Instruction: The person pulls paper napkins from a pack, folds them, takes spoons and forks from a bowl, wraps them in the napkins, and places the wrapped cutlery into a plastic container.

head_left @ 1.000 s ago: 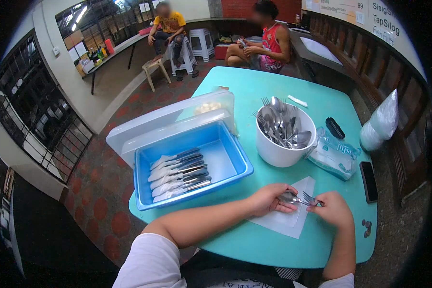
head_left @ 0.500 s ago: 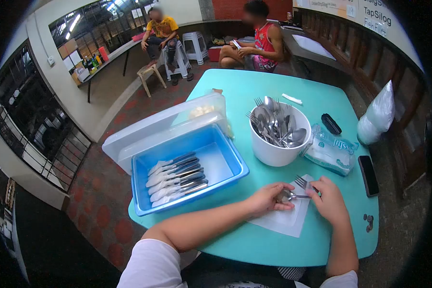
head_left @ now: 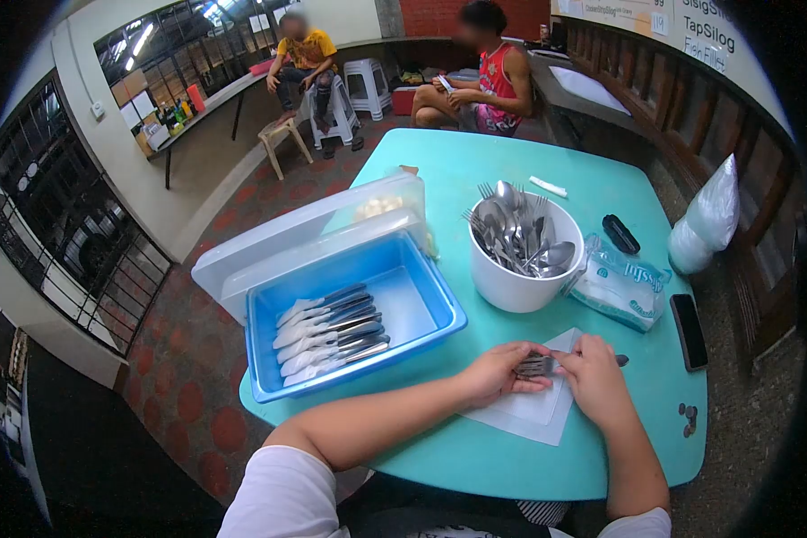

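Observation:
My left hand [head_left: 502, 369] has its fingers closed around the head end of a fork [head_left: 535, 366], laid over a spoon whose bowl is mostly hidden. My right hand [head_left: 598, 384] pinches the fork by its handle. A dark handle end [head_left: 622, 360], seemingly the spoon's, pokes out past the right fingers. Both hands are over white paper napkins [head_left: 542, 420] lying flat on the table. Beyond them stands a white bucket [head_left: 520, 291] full of loose forks and spoons [head_left: 516, 229]. On the left, a blue bin [head_left: 435, 318] contains several napkin-wrapped cutlery sets [head_left: 332, 334] in a row.
A clear lid [head_left: 309, 238] leans behind the bin. Right of the bucket lie a napkin pack [head_left: 620, 291], a black object [head_left: 620, 234], a phone [head_left: 689, 332] and coins [head_left: 688, 420]. A plastic-wrapped bundle [head_left: 704, 220] stands at the table's right edge. Two people sit at the back.
My right hand has moved left with the fork, bringing it over the spoon in my left hand. The bin and bucket stay where they were.

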Motion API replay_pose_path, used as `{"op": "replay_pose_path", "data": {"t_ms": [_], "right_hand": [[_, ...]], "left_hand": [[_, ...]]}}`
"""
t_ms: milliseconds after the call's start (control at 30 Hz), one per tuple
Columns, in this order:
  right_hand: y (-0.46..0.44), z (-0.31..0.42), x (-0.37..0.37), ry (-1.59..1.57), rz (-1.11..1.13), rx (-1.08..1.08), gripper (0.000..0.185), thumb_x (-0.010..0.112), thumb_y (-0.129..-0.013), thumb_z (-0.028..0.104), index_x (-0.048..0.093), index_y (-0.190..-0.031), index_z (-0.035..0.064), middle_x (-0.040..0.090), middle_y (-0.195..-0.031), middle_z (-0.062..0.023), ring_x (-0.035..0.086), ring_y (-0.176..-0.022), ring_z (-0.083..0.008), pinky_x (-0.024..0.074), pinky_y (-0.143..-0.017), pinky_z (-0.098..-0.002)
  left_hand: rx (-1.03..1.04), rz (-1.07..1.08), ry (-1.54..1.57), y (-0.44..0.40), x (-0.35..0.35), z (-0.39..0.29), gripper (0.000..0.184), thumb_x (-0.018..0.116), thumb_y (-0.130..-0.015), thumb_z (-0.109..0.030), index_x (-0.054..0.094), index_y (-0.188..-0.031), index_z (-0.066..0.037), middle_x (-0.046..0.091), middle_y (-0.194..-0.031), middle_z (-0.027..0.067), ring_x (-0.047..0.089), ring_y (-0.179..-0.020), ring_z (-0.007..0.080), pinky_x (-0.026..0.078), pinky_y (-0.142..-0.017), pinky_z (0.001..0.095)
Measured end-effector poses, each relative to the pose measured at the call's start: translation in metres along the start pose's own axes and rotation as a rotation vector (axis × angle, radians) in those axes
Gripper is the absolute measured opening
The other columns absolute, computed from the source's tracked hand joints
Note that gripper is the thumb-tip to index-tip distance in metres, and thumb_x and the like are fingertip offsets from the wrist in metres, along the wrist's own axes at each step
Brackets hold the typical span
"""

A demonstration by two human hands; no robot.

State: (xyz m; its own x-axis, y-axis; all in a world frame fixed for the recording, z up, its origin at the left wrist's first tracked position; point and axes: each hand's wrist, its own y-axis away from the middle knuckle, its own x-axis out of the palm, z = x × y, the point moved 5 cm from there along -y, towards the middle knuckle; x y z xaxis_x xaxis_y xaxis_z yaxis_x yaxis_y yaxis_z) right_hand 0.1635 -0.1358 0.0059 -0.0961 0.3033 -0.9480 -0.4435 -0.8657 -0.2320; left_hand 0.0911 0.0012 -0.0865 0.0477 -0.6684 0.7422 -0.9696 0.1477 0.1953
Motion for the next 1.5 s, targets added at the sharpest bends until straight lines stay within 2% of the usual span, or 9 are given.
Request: {"op": "replay_pose_path", "data": {"t_ms": [233, 333, 433, 533, 633, 933, 1033, 1233, 1500], "right_hand": [[0.000, 0.005, 0.001, -0.032, -0.015, -0.001, 0.021, 0.073, -0.078, 0.015, 0.075, -0.098, 0.0099, 0.054, -0.091, -0.0094, 0.053, -0.094, -0.0296, 0.0414, -0.083, -0.0416], [0.001, 0.005, -0.001, -0.012, -0.046, -0.062, 0.022, 0.072, -0.080, 0.023, 0.075, -0.098, 0.0106, 0.059, -0.090, -0.0108, 0.058, -0.091, -0.0307, 0.0431, -0.079, -0.0429], [0.001, -0.007, 0.009, -0.102, 0.149, 0.034, 0.021, 0.070, -0.083, 0.025, 0.075, -0.095, 0.0086, 0.066, -0.083, -0.0147, 0.063, -0.082, -0.0351, 0.0466, -0.074, -0.0458], [0.002, -0.006, 0.000, -0.233, 0.192, 0.111, 0.022, 0.065, -0.088, 0.027, 0.073, -0.090, 0.0065, 0.067, -0.077, -0.0181, 0.064, -0.074, -0.0391, 0.0489, -0.069, -0.0486], [0.003, -0.013, -0.005, -0.277, 0.379, 0.236, 0.026, 0.059, -0.091, 0.028, 0.072, -0.087, 0.0062, 0.068, -0.078, -0.0189, 0.065, -0.076, -0.0396, 0.0501, -0.071, -0.0487], [0.007, -0.008, 0.001, -0.178, 0.353, 0.172, 0.027, 0.054, -0.094, 0.026, 0.065, -0.082, 0.0045, 0.067, -0.079, -0.0185, 0.064, -0.077, -0.0399, 0.0489, -0.072, -0.0504], [0.008, -0.005, 0.002, -0.186, 0.343, 0.229, 0.028, 0.054, -0.095, 0.026, 0.065, -0.082, 0.0040, 0.066, -0.080, -0.0195, 0.064, -0.078, -0.0407, 0.0488, -0.072, -0.0506], [0.009, -0.010, 0.007, -0.332, 0.455, 0.209, 0.028, 0.054, -0.094, 0.026, 0.065, -0.085, 0.0021, 0.066, -0.082, -0.0221, 0.063, -0.079, -0.0420, 0.0487, -0.073, -0.0512], [0.008, -0.006, 0.006, -0.208, 0.360, 0.208, 0.026, 0.056, -0.093, 0.024, 0.067, -0.086, 0.0013, 0.066, -0.080, -0.0218, 0.063, -0.076, -0.0416, 0.0487, -0.071, -0.0501]], "left_hand": [[-0.006, -0.012, -0.028, 0.001, 0.001, 0.000, 0.040, 0.030, -0.110, -0.028, 0.048, -0.131, 0.000, 0.059, -0.122, 0.0205, 0.067, -0.104, 0.0303, 0.058, -0.091, 0.0378], [-0.009, -0.018, -0.041, 0.000, 0.000, 0.002, 0.039, 0.030, -0.110, -0.027, 0.047, -0.131, 0.001, 0.059, -0.122, 0.0208, 0.067, -0.103, 0.0306, 0.058, -0.092, 0.0371], [-0.017, -0.007, -0.039, -0.001, 0.000, 0.004, 0.039, 0.030, -0.110, -0.027, 0.047, -0.131, 0.001, 0.059, -0.121, 0.0203, 0.067, -0.103, 0.0302, 0.058, -0.093, 0.0371], [-0.009, 0.014, -0.127, -0.002, 0.001, 0.006, 0.038, 0.030, -0.110, -0.026, 0.047, -0.130, 0.001, 0.058, -0.121, 0.0189, 0.067, -0.103, 0.0291, 0.058, -0.094, 0.0368], [-0.010, 0.038, -0.153, 0.001, 0.006, 0.005, 0.037, 0.029, -0.110, -0.025, 0.048, -0.129, 0.001, 0.056, -0.120, 0.0171, 0.066, -0.103, 0.0281, 0.057, -0.095, 0.0362], [-0.015, 0.033, -0.148, 0.002, 0.005, 0.005, 0.036, 0.029, -0.110, -0.025, 0.049, -0.127, -0.001, 0.054, -0.117, 0.0153, 0.065, -0.100, 0.0271, 0.057, -0.095, 0.0366], [-0.010, 0.043, -0.194, 0.000, 0.001, 0.007, 0.042, 0.031, -0.109, -0.031, 0.048, -0.131, 0.001, 0.057, -0.121, 0.0178, 0.063, -0.111, 0.0313, 0.053, -0.101, 0.0402], [0.024, 0.099, -0.256, -0.001, 0.004, 0.009, 0.042, 0.032, -0.109, -0.031, 0.048, -0.130, 0.001, 0.056, -0.121, 0.0174, 0.063, -0.110, 0.0321, 0.053, -0.101, 0.0403], [-0.012, 0.027, -0.295, -0.001, 0.006, 0.006, 0.027, 0.036, -0.107, -0.012, 0.049, -0.128, -0.001, 0.055, -0.115, 0.0117, 0.065, -0.101, 0.0232, 0.058, -0.093, 0.0341]]}}
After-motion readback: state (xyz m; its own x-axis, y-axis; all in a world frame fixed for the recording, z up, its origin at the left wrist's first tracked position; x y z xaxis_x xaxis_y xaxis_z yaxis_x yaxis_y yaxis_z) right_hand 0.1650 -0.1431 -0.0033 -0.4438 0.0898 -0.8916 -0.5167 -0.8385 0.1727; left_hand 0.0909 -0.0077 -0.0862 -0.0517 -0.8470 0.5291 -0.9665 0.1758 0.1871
